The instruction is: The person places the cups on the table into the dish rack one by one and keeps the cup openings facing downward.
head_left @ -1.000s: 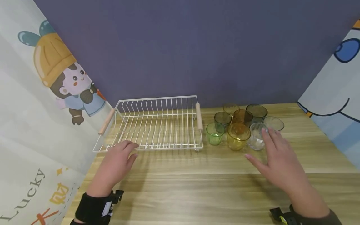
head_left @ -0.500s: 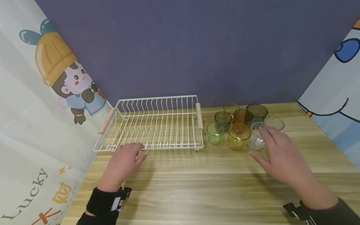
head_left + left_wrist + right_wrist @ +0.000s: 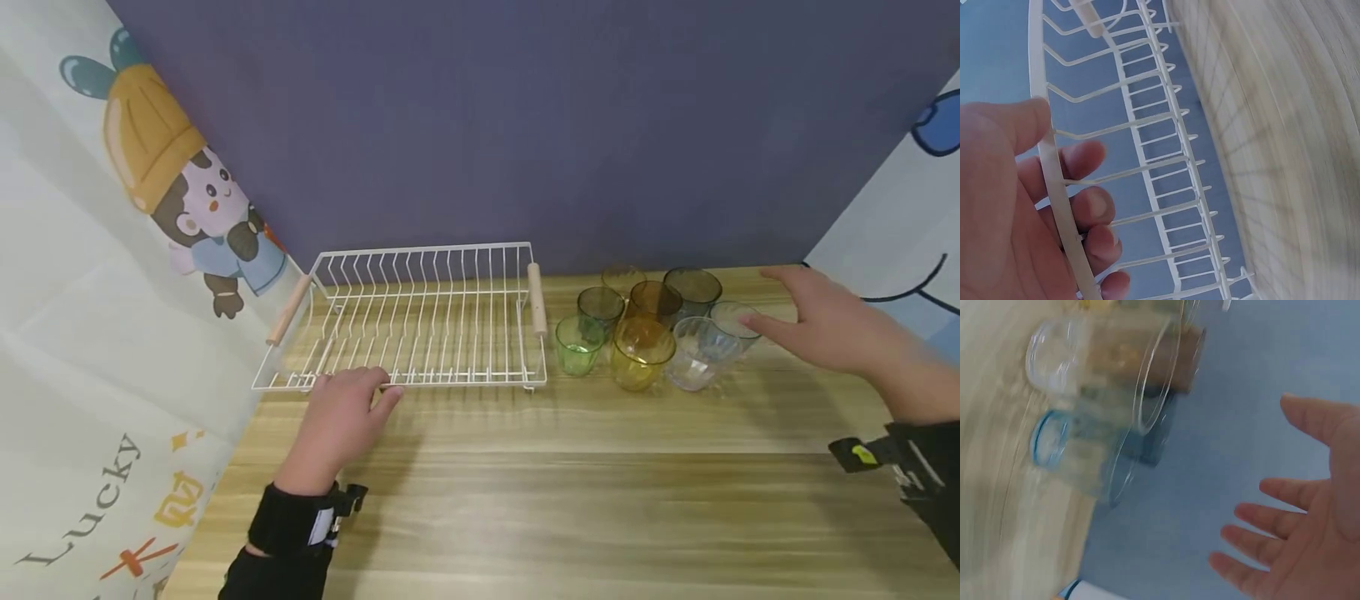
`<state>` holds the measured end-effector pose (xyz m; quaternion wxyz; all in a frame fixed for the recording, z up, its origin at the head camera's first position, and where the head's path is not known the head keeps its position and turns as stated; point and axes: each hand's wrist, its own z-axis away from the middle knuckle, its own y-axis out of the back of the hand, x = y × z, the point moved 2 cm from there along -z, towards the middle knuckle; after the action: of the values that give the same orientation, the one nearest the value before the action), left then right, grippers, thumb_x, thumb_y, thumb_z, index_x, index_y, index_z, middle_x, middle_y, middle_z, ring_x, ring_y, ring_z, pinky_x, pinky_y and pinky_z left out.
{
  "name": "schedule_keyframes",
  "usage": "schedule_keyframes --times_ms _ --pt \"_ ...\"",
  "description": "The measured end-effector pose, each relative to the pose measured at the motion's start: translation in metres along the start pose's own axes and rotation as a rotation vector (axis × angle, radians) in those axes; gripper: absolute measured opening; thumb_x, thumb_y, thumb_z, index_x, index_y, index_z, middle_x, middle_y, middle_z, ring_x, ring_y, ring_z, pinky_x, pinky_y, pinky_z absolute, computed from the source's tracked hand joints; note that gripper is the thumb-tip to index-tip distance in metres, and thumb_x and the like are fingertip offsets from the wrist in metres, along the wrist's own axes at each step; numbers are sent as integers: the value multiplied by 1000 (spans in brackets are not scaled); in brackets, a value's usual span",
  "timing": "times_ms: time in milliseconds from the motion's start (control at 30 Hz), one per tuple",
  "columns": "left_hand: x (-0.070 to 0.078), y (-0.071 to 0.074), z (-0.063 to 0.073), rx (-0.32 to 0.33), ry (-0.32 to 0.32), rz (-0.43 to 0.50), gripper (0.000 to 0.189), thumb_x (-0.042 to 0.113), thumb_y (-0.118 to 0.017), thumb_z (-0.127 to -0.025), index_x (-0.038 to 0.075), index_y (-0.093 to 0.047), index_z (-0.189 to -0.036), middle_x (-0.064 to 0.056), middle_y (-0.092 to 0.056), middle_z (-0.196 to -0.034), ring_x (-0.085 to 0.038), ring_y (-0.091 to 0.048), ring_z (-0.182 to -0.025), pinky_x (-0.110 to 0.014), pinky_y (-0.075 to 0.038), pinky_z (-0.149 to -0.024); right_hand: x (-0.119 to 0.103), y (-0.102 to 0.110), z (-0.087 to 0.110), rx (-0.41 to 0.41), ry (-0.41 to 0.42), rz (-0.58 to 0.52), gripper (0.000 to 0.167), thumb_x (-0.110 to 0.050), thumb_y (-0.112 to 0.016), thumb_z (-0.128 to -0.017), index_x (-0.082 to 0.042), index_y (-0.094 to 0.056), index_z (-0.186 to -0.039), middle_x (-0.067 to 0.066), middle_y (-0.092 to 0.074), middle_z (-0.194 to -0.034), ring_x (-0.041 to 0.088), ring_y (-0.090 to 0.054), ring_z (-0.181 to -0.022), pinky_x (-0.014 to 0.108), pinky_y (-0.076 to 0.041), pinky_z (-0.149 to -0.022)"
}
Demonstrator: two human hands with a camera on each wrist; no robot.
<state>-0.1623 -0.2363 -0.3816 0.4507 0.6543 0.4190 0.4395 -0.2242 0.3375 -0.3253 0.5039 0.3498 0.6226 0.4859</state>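
My left hand (image 3: 341,425) grips the front top rail of a white wire dish rack (image 3: 420,385) with wooden handles. In the left wrist view the thumb lies along the rail (image 3: 1055,169) and the fingers curl under it between the wires. To the right of the glasses, my right hand (image 3: 832,325) has its fingers spread and holds nothing. Its thumb overlaps the rim of a pale blue glass (image 3: 731,333) in the head view; the right wrist view shows a gap to that glass (image 3: 1085,450). Beside it stands a clear glass (image 3: 692,367).
More glasses cluster right of the rack: a green one (image 3: 577,354), a yellow one (image 3: 641,362), a brown one (image 3: 655,298) and several smoky or pale ones. A dark wall (image 3: 480,125) rises behind the wooden table (image 3: 540,500). Printed curtains flank both sides.
My right hand has moved right and away from me, from over the clear glass to beside the pale blue one. My left hand has shifted slightly right and now grips the rack's rail.
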Motion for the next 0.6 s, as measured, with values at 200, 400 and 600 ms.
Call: schedule_keyframes --times_ms 200,400,600 --pt "2 1 -3 -2 1 -15 26 35 -62 -105 10 -71 -106 -6 -73 -101 -33 -66 -95 -56 -39 -89 26 4 -21 -125 -1 -3 81 -36 -56 -107 25 -22 -148 50 -26 -145 68 -30 -128 75 -32 -99" --pt "1 -2 -4 -2 7 -16 26 35 -62 -104 10 -71 -105 -7 -73 -102 -34 -67 -96 -57 -39 -90 37 -2 -37 -215 -9 -67 68 -24 -52 -108 27 -26 -143 52 -30 -141 69 -36 -124 74 -38 -96" --pt "0 -7 -3 11 14 -20 26 35 -63 -104 11 -71 -104 -6 -73 -101 -33 -66 -96 -53 -38 -87 47 -21 -49 -261 -20 -80 58 -12 -49 -102 24 -28 -142 52 -36 -136 69 -39 -122 71 -43 -91"
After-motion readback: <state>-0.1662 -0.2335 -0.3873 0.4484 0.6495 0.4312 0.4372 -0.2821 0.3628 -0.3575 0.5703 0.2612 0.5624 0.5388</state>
